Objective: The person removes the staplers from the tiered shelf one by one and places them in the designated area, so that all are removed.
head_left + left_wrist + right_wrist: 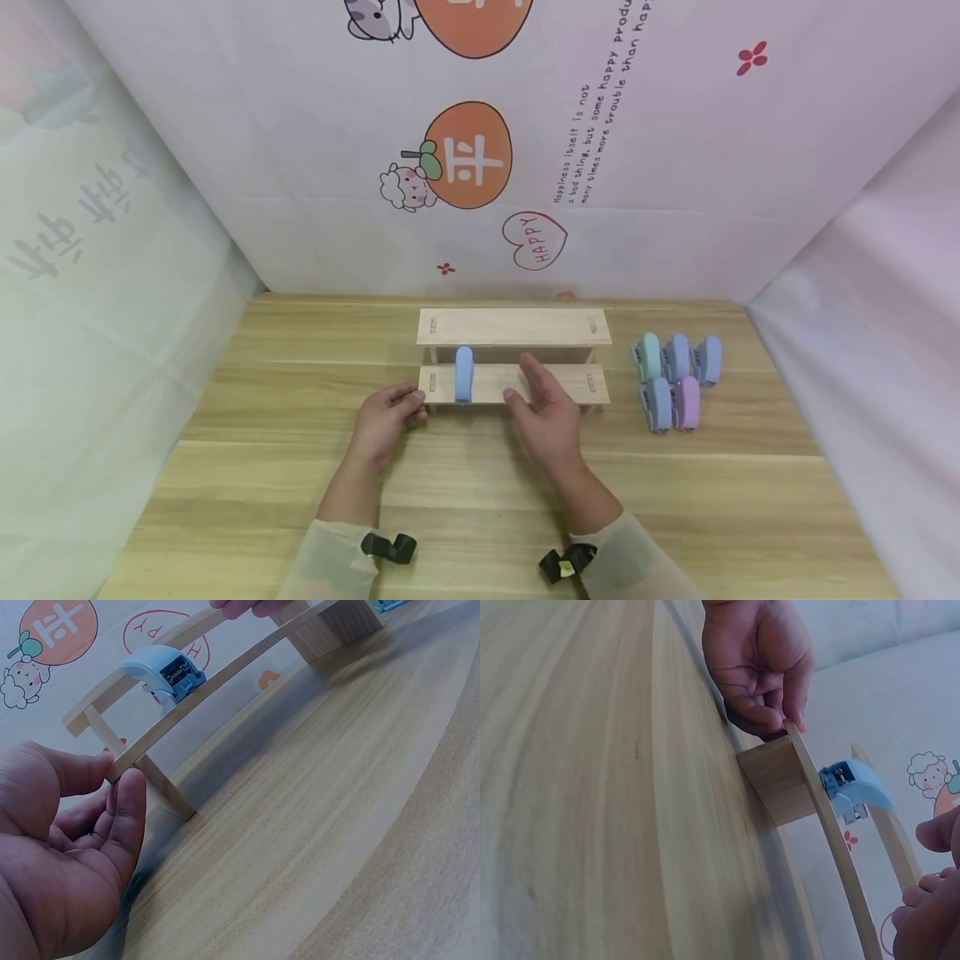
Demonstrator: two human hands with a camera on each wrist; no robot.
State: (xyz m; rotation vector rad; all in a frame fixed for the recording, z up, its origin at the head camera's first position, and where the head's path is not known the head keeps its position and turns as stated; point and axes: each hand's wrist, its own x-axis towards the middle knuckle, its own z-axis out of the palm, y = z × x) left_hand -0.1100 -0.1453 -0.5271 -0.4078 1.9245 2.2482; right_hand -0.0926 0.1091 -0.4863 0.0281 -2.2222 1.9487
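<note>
A small blue stapler (464, 374) stands on the lower board of a two-tier wooden rack (513, 327), left of the middle. My left hand (385, 422) pinches the left front corner of that lower board between thumb and fingers, as the left wrist view shows closely. Over the right half of the lower board is my right hand (550, 417), thumb and fingers spread apart, holding nothing. In the right wrist view the blue stapler (855, 786) sits on the board between my two hands.
Right of the rack, several small staplers stand grouped in two rows on the wooden table (480, 500): a green one (648, 358), a purple one (686, 403) and blue ones (657, 405). A printed white cloth (315, 167) hangs behind the table and at its sides.
</note>
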